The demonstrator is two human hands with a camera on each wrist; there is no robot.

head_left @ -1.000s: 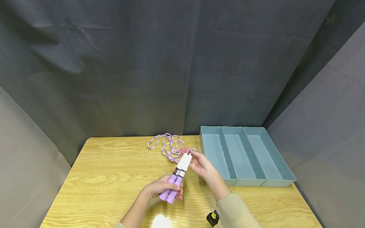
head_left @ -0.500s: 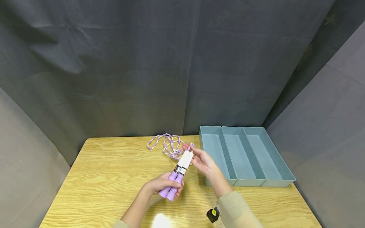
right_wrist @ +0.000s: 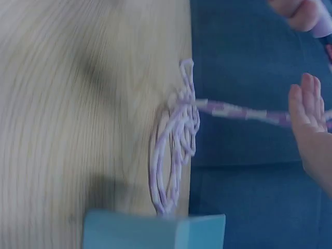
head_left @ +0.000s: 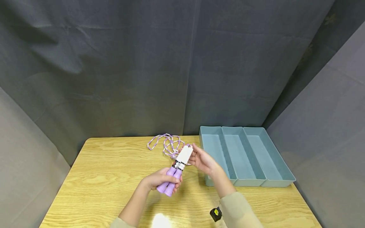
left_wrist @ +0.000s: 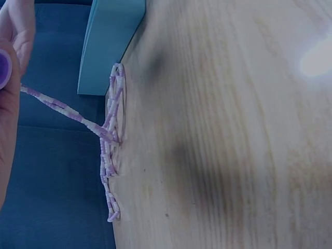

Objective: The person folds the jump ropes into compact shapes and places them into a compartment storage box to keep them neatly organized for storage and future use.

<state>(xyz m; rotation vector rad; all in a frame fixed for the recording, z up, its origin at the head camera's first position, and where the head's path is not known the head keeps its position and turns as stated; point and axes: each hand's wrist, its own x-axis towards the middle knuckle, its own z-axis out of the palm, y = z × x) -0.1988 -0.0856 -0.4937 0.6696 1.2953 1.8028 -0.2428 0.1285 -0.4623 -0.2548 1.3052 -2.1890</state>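
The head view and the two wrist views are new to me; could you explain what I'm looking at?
There's no machine, just a person's bare hands. One camera on the head looks down; one on each wrist shows close work. The left hand grips a skipping rope's two purple-and-white handles. The right hand is beside their white ends, contact unclear. The beaded rope runs down to a loose heap on the wooden table. Also there: three blue-grey compartments and a small black-and-yellow object.

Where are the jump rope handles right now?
In the head view, the handles sit below centre, gripped in the left hand, white ends beside the right hand, left of the blue tray.
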